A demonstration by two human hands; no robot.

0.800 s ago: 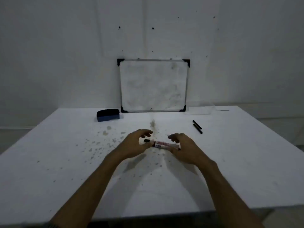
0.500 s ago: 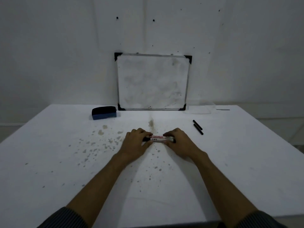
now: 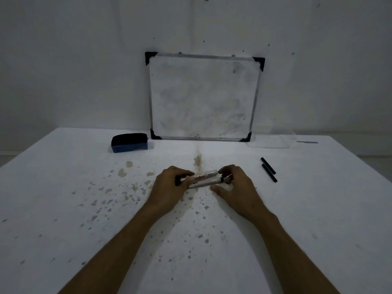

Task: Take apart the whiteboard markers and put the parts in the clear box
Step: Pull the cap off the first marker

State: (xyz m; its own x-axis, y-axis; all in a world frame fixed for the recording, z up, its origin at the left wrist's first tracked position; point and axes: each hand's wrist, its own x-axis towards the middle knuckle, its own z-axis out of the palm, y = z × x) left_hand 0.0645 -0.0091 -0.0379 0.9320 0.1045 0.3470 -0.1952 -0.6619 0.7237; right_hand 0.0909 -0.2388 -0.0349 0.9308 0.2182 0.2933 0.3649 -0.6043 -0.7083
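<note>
Our left hand (image 3: 169,185) closes its fingers around the dark-capped end of the two whiteboard markers (image 3: 203,178), and our right hand (image 3: 235,183) pinches the other end, thumb spread on the table (image 3: 63,209). Half a second ago both hands lay flatter over the markers; now the two barrels show side by side between them, so we judge that the pulling apart is only starting. Beyond the markers and to the right lie two black parts (image 3: 269,169), and farther behind these stands the clear box (image 3: 271,142), apparently empty.
</note>
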